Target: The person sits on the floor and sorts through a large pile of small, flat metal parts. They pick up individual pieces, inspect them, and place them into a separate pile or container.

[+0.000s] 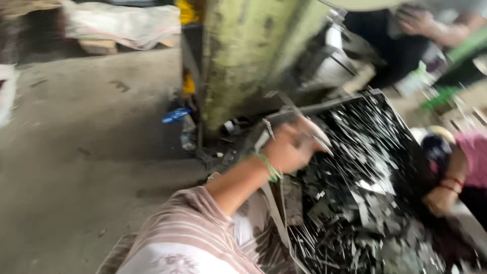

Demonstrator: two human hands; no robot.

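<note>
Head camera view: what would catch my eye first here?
First the raised hand in the middle, with a green band on its wrist, gripping thin metal strips; which of the person's hands it is cannot be told. Below and right of it lies a dark heap of shiny metal scrap. Behind stands a worn green machine column, and other people's hands show at the right edge and top right.

A metalworking shop floor: a stained grey concrete floor [86, 152], a worn, green-painted steel machine column [243, 56], and a dark bin heaped with shiny cut metal strips and offcuts [365, 167], with filled sacks [122, 23] stacked on pallets behind.
</note>
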